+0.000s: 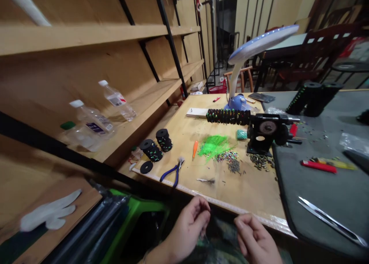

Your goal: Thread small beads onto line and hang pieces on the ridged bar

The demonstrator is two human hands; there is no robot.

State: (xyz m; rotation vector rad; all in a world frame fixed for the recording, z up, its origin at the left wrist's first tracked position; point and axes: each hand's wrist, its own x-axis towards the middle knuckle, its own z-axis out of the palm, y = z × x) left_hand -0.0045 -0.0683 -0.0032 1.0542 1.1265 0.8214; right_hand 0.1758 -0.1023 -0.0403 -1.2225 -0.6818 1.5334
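Note:
My left hand (188, 227) and my right hand (255, 239) are low in the head view, just below the front edge of the wooden table (250, 191). Both have fingers curled into a pinch, facing each other about a hand's width apart. What they pinch is too small to make out; a faint thin strand may run between them. On the table just beyond lie a small feathered hook (206, 180), blue-handled pliers (173, 172), green fibres (213, 145) and piles of small beads (230, 162).
A black vise (262, 133) holds a rod of dotted black spools (227, 116). More spools (157, 145), a desk lamp (242, 64), a grey mat (325, 187) with scissors (331, 221) and a red lighter (318, 166). Left: shelves with water bottles (95, 122), a white glove (50, 214).

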